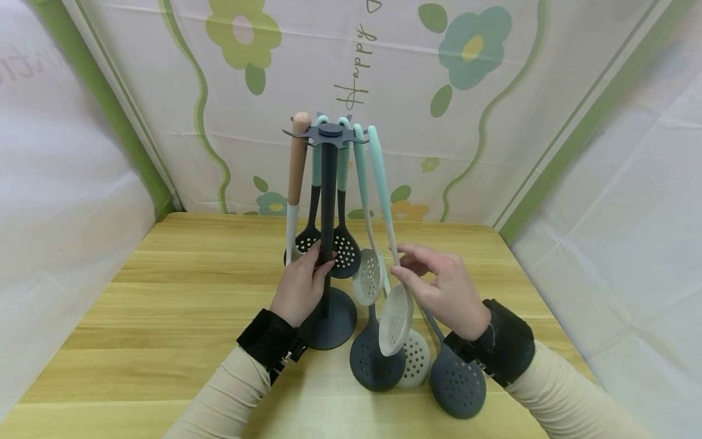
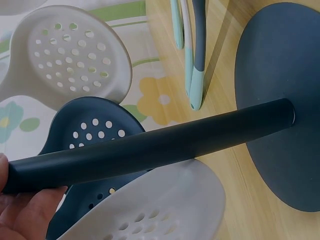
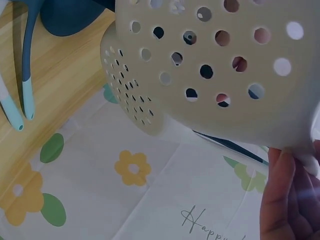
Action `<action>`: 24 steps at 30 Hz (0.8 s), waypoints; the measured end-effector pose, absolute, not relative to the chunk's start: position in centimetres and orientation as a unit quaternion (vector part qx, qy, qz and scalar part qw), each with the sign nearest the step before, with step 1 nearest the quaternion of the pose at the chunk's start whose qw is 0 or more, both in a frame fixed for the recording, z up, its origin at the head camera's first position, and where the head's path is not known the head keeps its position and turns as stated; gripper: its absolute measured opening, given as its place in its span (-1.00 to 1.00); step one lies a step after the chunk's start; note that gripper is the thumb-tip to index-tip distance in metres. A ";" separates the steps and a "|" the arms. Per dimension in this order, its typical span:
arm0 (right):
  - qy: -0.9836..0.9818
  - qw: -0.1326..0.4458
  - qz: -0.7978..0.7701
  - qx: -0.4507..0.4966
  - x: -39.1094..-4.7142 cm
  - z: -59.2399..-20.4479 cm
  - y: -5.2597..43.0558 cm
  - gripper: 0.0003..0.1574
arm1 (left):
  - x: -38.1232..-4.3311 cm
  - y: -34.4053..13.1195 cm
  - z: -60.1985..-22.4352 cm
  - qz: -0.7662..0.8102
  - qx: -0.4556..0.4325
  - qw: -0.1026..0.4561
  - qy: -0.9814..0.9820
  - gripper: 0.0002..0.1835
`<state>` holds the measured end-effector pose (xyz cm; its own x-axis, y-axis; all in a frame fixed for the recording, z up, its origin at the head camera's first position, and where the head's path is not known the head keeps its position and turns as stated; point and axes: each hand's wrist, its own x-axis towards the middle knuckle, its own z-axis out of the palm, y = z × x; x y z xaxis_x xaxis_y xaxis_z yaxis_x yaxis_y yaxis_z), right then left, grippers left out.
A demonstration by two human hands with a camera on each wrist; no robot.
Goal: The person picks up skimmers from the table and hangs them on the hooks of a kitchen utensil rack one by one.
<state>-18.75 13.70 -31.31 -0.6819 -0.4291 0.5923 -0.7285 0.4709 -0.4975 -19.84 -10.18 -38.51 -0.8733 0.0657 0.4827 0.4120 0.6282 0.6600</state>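
My left hand grips the dark pole of a utensil stand partway down, above its round base. In my right hand, thumb and fingers pinch the lower handle of a white skimmer with a mint grip. This skimmer hangs bowl down, the top of its handle close by a hook at the right of the stand's hook ring. In the right wrist view its holed bowl fills the upper part. Beside it on the stand hangs another white skimmer.
Two dark skimmers with mint grips and a wooden-handled utensil also hang there. On the wooden table, right of the base, lie a dark skimmer, a white skimmer and another dark skimmer. A flowered cloth stands behind.
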 end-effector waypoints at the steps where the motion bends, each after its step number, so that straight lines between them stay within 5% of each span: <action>1: -0.834 0.200 0.378 0.347 -18.8 -31.3 13.7 -0.71 | -19.9 -10.2 -38.5 -0.409 -0.137 0.212 -0.877 -0.68; 24: -0.826 0.202 0.380 0.363 -18.9 -31.5 13.1 -0.68 | -19.9 -10.2 -38.6 -0.409 -0.136 0.215 -0.876 -0.69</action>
